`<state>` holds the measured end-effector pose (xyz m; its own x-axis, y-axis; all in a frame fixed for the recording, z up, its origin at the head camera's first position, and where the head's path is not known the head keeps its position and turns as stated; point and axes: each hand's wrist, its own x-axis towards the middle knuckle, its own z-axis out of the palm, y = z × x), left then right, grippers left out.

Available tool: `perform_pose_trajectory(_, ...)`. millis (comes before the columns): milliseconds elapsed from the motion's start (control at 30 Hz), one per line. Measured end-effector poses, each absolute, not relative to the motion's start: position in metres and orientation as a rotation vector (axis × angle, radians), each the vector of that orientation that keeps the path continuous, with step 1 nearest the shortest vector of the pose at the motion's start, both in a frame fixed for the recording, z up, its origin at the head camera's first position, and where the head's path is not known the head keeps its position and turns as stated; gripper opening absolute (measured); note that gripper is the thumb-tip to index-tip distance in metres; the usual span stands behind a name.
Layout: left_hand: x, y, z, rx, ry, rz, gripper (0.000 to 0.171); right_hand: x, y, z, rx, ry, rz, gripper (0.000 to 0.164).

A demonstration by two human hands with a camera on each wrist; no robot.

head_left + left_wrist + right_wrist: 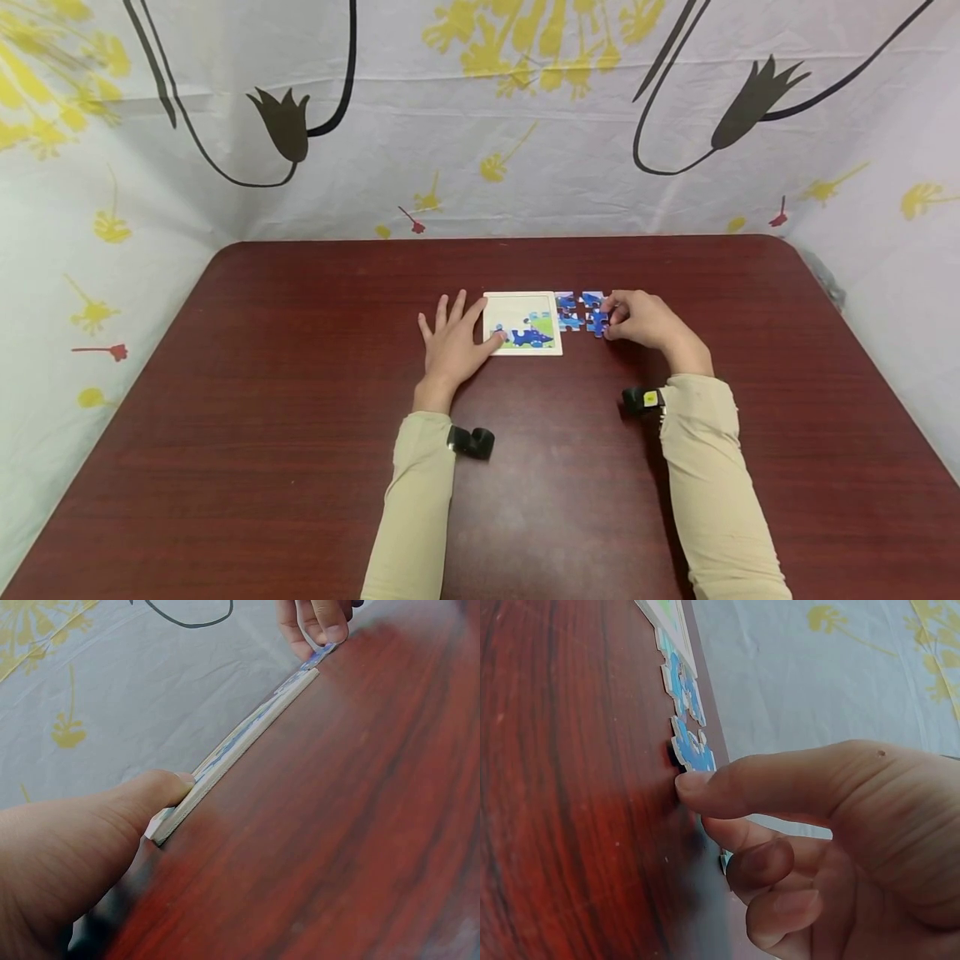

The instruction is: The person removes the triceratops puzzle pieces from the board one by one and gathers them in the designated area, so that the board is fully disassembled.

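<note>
A puzzle board with a pale raised rim lies flat on the table, partly filled with blue and green pieces along its bottom and right. My left hand is spread at the board's left side, its thumb resting over the rim, also seen on the board's edge in the left wrist view. Right of the board lie several loose blue puzzle pieces. My right hand pinches a blue puzzle piece between thumb and fingers; its outer edge is hidden by the thumb in the right wrist view.
The dark red wooden table carries the board and pieces near its far edge. A patterned white cloth hangs behind and at both sides. Black wrist cameras are strapped on both sleeves.
</note>
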<state>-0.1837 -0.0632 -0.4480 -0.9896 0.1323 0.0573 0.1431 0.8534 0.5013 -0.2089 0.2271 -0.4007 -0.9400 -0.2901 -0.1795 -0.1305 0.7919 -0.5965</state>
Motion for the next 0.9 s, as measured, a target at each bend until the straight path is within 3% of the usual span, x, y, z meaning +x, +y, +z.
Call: perform_pose_trajectory(900, -0.1835, -0.0639, -0.4478, -0.226, -3.009, -0.819, 0.069, -0.2099, 0.2246, -0.4016, -0.294, 2.791, -0.863, 0.025)
